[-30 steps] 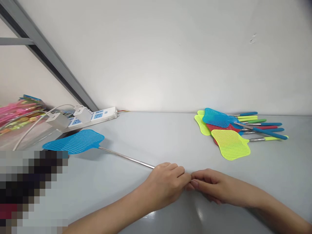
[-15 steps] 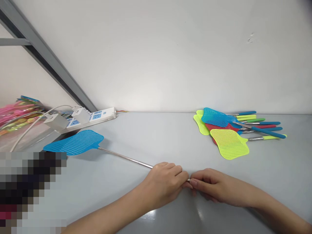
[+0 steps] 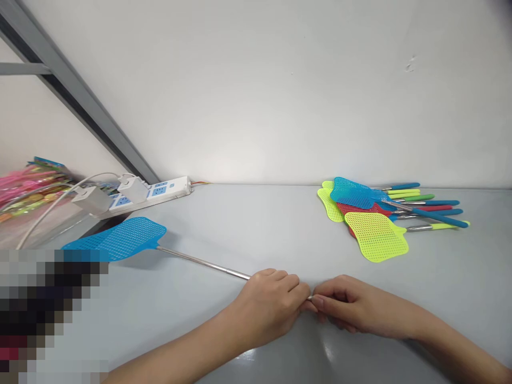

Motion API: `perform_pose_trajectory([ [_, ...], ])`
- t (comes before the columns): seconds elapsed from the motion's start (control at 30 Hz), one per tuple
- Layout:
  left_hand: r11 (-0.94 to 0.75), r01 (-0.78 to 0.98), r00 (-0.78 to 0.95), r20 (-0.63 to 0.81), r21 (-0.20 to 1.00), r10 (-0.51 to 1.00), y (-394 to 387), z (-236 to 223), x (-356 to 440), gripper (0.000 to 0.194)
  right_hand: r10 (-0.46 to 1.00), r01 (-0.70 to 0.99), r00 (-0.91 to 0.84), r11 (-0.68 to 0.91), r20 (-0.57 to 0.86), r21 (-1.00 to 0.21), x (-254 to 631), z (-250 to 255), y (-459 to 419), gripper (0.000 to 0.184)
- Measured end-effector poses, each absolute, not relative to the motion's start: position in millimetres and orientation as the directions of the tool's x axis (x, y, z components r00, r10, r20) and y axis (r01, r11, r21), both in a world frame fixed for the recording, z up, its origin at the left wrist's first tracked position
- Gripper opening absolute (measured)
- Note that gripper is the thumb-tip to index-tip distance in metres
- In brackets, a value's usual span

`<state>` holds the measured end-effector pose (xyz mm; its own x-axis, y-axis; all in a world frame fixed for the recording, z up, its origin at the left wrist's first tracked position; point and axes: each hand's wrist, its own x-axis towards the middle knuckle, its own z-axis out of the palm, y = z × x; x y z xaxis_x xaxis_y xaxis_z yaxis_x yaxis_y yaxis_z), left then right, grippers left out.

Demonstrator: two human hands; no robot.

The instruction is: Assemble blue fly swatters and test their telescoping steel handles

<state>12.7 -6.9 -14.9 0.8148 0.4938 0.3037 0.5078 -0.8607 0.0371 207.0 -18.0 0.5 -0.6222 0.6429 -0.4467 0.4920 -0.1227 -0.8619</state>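
A fly swatter (image 3: pixel 132 237) with a blue perforated head and a thin metal rod (image 3: pixel 204 262) reaches from the left to my hands. My left hand (image 3: pixel 276 301) is closed around the rod, fingers wrapped over it. Just right of it, the fingertips of my right hand (image 3: pixel 348 304) pinch the rod's end, where a short bright bit of metal shows between the hands. The rest of that end is hidden in my fingers, and no coloured grip shows on it.
A pile of fly swatters, a yellow one (image 3: pixel 378 237) in front, lies on the grey table (image 3: pixel 240 224) at the right. At the back left is a power strip (image 3: pixel 172 188) with white plugs and cables, beside colourful plastic-wrapped goods (image 3: pixel 34 186). A white wall (image 3: pixel 256 96) rises behind.
A small gap has opened between my hands, showing a bit of metal. The swatter's blue head has shifted slightly left and down. Both hands keep their hold.
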Motion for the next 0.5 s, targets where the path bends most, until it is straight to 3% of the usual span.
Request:
perform_pose_trajectory([
  [0.5,-0.856,0.513,0.818,0.269,0.058,0.508,-5.9,-14.2,11.5,0.025,0.643,0.481,-0.63,-0.117,-0.436,-0.869,207.3,-0.2,-18.0,0.037],
])
